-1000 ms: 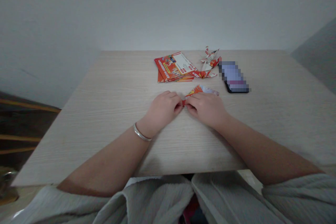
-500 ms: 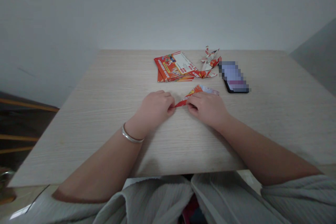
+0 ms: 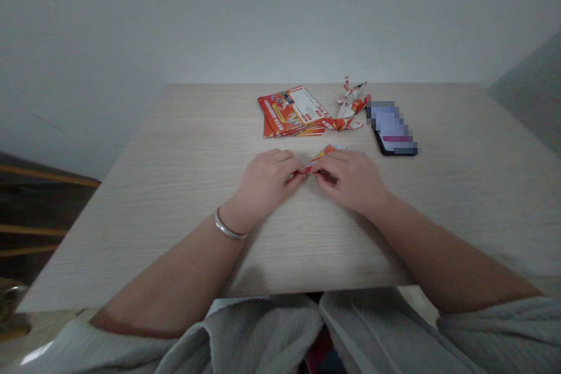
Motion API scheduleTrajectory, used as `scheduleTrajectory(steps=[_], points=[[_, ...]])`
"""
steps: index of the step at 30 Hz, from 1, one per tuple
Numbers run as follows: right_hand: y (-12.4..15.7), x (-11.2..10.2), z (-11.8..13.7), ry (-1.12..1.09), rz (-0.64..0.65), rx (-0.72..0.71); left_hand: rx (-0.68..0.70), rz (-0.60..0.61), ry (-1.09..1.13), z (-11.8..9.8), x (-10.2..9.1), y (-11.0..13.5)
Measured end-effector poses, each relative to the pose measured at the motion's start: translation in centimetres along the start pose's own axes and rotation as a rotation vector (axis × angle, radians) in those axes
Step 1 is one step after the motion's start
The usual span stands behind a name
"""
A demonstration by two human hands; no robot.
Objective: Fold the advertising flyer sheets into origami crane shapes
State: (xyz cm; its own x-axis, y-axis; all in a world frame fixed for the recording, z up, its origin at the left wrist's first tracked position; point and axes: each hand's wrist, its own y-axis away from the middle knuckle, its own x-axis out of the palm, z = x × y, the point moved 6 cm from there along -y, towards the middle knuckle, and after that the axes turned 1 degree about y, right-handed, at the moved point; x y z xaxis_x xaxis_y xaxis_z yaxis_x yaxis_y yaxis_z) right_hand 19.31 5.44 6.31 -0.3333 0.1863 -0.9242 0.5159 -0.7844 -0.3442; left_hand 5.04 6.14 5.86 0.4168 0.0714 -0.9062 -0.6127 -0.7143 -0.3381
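Note:
Between my two hands is a folded piece of red and orange printed paper (image 3: 323,153), mostly covered by my fingers. My left hand (image 3: 272,178), with a silver bangle at its wrist, pinches the paper's narrow left end. Close beside it, my right hand (image 3: 353,180) grips the wider part from the right, fingers curled over it. The fingertips of both hands nearly meet. Only the upper edge of the paper shows above my right hand.
Farther back lies a stack of red printed leaflets (image 3: 291,111). Beside it are folded paper shapes (image 3: 350,102) in red and white. A phone (image 3: 393,131), its screen blurred out, rests to their right. The pale wooden table (image 3: 184,146) meets a wall behind.
My left hand has slid right along the paper, closer to my right hand, which has shifted only slightly. Less of the paper shows now. The things at the back have stayed put.

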Motion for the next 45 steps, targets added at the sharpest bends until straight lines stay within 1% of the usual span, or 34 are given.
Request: scheduleTrajectory(steps=[5, 10, 13, 16, 19, 23, 27, 32, 35, 38, 45], points=[[-0.2, -0.6, 0.4, -0.104, -0.069, -0.018, 0.038, -0.077, -0.019, -0.7, -0.8, -0.2], [-0.5, -0.2, 0.6, -0.104, -0.043, -0.023, 0.071, -0.063, -0.033, -1.0, -1.0, -0.1], [-0.3, -0.1, 0.5, -0.056, -0.067, -0.004, 0.051, -0.071, 0.003, -0.7, -1.1, 0.0], [0.0, 0.0, -0.2, -0.029, -0.102, 0.05, 0.023, -0.086, 0.043, -0.3, -1.3, 0.1], [0.3, 0.1, -1.2, -0.032, -0.097, 0.108, 0.015, -0.12, 0.063, 0.1, -1.7, 0.2], [0.4, -0.1, -2.3, -0.074, -0.122, 0.131, -0.007, -0.169, 0.097, 0.6, -2.1, 0.3], [0.5, -0.4, -2.9, -0.079, -0.145, 0.137, -0.021, -0.146, 0.093, 1.2, -2.0, 0.2], [0.6, 0.0, -3.2, -0.116, -0.154, 0.12, -0.003, -0.131, 0.043, 1.6, -1.9, 0.1], [0.7, 0.3, -3.4, -0.121, -0.155, 0.126, -0.062, -0.138, 0.056, 2.2, -2.1, 0.2], [0.7, 0.2, -3.8, -0.102, -0.156, 0.157, -0.136, -0.117, 0.086, 2.7, -2.1, 0.3], [0.8, 0.0, -4.5, -0.096, -0.117, 0.186, -0.191, -0.094, 0.142, 3.4, -2.1, 0.3]])
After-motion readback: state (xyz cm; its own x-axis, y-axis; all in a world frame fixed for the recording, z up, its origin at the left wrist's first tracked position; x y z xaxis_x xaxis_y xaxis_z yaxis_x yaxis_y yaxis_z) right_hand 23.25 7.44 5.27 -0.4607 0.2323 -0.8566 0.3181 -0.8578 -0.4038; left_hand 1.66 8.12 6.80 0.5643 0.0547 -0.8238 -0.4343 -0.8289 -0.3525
